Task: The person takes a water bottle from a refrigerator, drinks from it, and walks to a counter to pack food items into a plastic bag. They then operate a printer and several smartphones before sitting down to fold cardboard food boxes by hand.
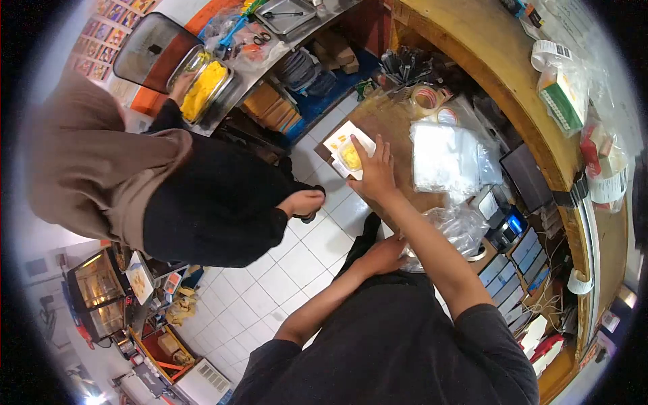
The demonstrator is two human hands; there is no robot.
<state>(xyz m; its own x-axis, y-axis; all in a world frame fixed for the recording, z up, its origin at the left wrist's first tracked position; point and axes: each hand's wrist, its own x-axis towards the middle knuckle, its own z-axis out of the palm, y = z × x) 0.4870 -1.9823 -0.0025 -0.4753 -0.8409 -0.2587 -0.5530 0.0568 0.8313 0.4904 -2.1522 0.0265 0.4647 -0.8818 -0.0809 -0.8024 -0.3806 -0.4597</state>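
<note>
A small clear tub of yellow food (350, 159) sits on a white printed card or box (335, 140) at the corner of the brown table (398, 152). My right hand (375, 169) reaches over the table and grips the tub's near side between thumb and forefinger, with the other fingers stretched out. Lower down, my left hand (383, 256) is at the table's near edge, its fingers closed at a crumpled clear plastic bag (449, 233). The fingertips are partly hidden there.
Stacked clear plastic bags (439, 156) and tape rolls (425, 100) lie on the table. A curved wooden counter (503, 71) runs along the right. On the left, another person (202, 202) stands with a hand at a tray of yellow food (204, 91). White floor tiles (277, 283) lie between us.
</note>
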